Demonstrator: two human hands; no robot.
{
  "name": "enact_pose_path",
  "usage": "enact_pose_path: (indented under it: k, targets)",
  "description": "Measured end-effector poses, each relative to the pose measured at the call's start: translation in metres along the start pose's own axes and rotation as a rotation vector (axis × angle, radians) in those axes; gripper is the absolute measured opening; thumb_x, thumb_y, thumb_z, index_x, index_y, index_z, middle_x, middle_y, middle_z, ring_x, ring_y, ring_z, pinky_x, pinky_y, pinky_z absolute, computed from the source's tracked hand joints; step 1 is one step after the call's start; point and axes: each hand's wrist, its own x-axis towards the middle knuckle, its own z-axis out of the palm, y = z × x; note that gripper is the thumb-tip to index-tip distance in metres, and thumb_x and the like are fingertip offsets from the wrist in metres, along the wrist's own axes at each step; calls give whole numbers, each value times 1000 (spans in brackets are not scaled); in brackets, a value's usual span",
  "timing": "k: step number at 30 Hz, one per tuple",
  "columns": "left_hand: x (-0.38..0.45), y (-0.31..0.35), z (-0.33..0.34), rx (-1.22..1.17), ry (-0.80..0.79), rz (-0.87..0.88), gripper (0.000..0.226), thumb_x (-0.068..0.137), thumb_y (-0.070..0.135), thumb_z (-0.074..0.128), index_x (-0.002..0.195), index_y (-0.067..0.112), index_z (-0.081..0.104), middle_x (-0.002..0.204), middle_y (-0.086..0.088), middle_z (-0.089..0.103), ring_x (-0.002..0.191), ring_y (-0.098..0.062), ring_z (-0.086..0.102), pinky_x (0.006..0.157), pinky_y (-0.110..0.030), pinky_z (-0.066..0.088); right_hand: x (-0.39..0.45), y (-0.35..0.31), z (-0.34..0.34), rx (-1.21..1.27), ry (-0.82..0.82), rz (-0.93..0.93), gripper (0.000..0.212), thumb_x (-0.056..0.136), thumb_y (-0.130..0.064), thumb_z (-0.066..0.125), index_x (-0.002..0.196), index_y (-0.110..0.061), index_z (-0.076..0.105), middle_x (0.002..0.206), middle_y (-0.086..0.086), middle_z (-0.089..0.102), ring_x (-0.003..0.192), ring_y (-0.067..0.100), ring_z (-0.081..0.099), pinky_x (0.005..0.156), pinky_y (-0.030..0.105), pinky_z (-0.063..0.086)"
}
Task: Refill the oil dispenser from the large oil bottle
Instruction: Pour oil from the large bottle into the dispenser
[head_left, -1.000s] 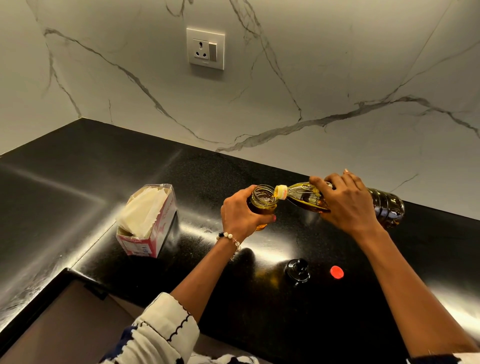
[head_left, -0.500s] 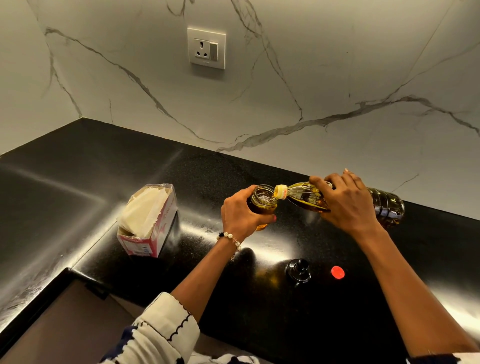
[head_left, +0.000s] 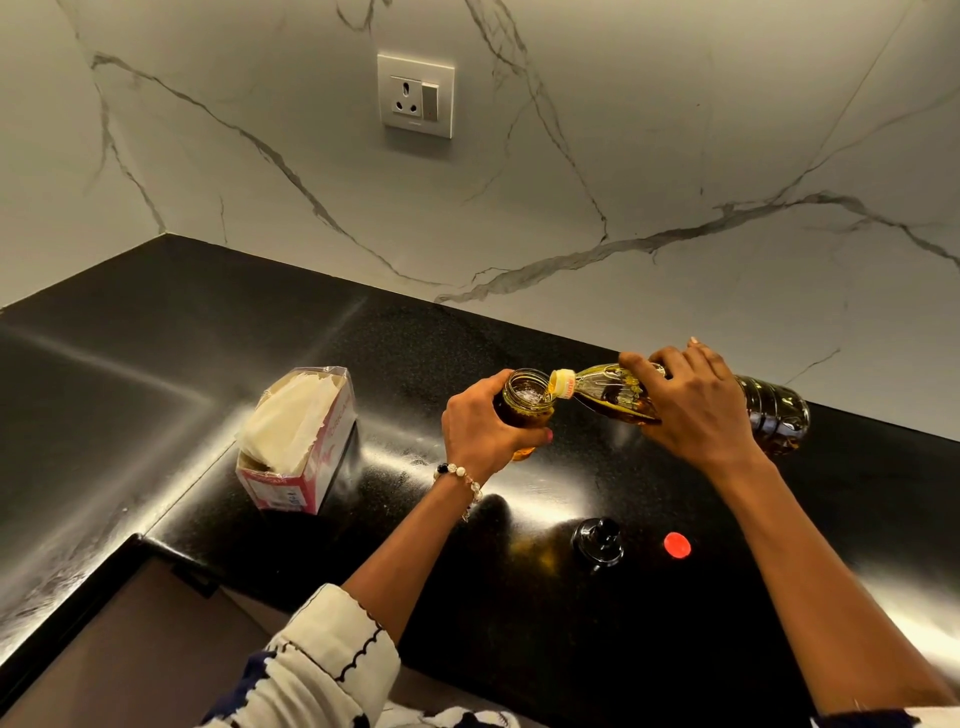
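My left hand (head_left: 480, 423) grips the glass oil dispenser (head_left: 524, 397), which is uncapped and holds amber oil. My right hand (head_left: 693, 402) holds the large clear oil bottle (head_left: 774, 413) tipped nearly flat, its yellow neck (head_left: 562, 383) resting at the dispenser's open rim. Oil runs from the neck into the dispenser. On the black counter nearer me lie the dispenser's dark cap (head_left: 597, 540) and the bottle's red cap (head_left: 677, 545), both apart from my hands.
An opened pink-and-white carton with paper sheets (head_left: 296, 441) stands to the left of the dispenser. The black counter (head_left: 156, 364) turns a corner at the left, and its front edge drops off at the lower left. A wall socket (head_left: 415, 96) sits on the marble backsplash.
Both hands stay almost still in the same pouring pose. No visible shift of the bottle, the dispenser or the caps.
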Motion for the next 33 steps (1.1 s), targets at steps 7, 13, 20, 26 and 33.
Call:
enact_pose_path:
  k: [7,13,20,26,33]
  targets:
    - [-1,1,-2,0,-4,-3,81,47,65,76,116,26,66,102,8,71,92,-9,65,81,-37,57,0,-1,1,4,-2,2,98,47,-27,94,128,-18,40,97,24,65,88,44,64,93,55,45]
    - [-1,1,-2,8,-1,-2,80,47,65,77,116,26,66,101,9,71,91,-9,65,80,-35,57,-1,-2,1,16,15,2,97,47,-26,94,128,-17,42,97,24,65,87,44,64,91,55,46]
    - [0,1,-3,15,10,6,73,51,51,88,116,26,66,102,7,71,91,-10,65,81,-35,56,-2,-3,4,20,4,21,97,49,-30,93,129,-20,39,98,22,65,88,42,64,93,52,45]
    - [0,5,-4,-5,18,10,73,51,53,85,115,26,66,102,6,71,91,-10,65,81,-34,57,-4,-10,6,89,25,72,96,48,-33,94,126,-21,40,94,20,65,85,40,64,89,50,48]
    - [0,9,-4,-25,8,-10,72,49,58,82,112,28,67,100,9,72,89,-9,66,80,-34,57,-10,-22,13,208,29,142,96,45,-32,94,125,-20,41,92,16,65,83,36,63,85,48,49]
